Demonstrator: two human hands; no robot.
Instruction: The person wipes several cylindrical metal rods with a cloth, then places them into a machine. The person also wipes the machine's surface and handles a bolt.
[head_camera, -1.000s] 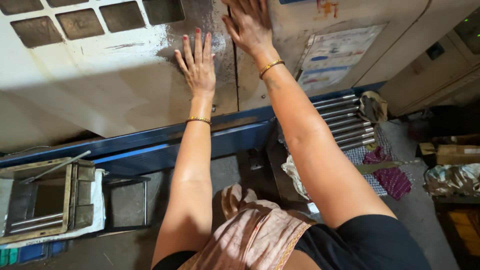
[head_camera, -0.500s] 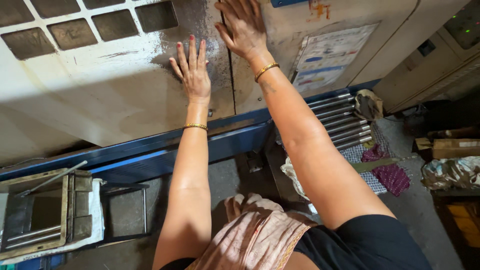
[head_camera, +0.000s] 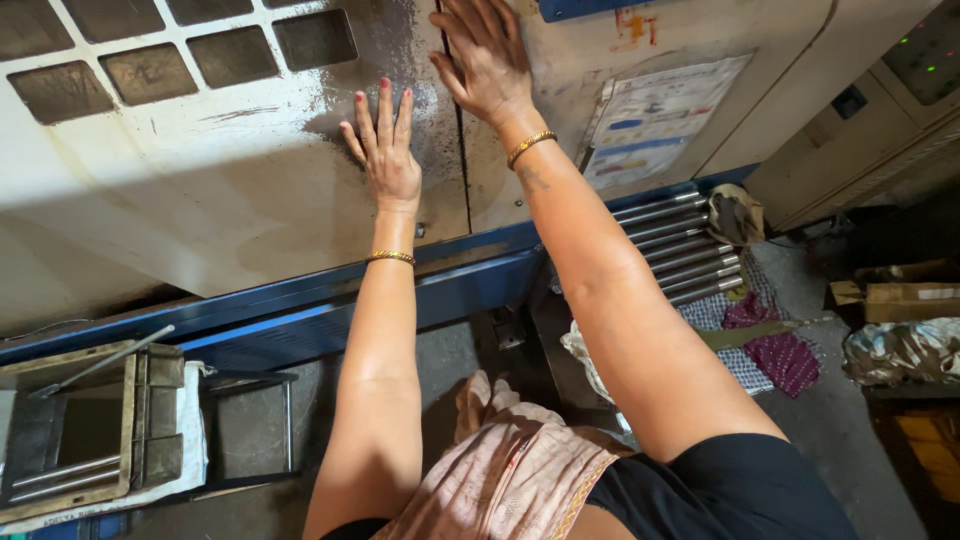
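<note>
A cream machine door (head_camera: 250, 200), grimy and dark-smudged near its right edge, fills the upper left of the frame. The left hand (head_camera: 385, 150) lies flat on it, fingers spread wide, holding nothing. The right hand (head_camera: 485, 60) presses flat at upper centre, across the seam onto the next panel (head_camera: 560, 120), fingers also splayed. Both wrists wear gold bangles. Steel rods (head_camera: 680, 250) lie in a row at mid right. A metal crate (head_camera: 85, 430) sits at lower left.
</note>
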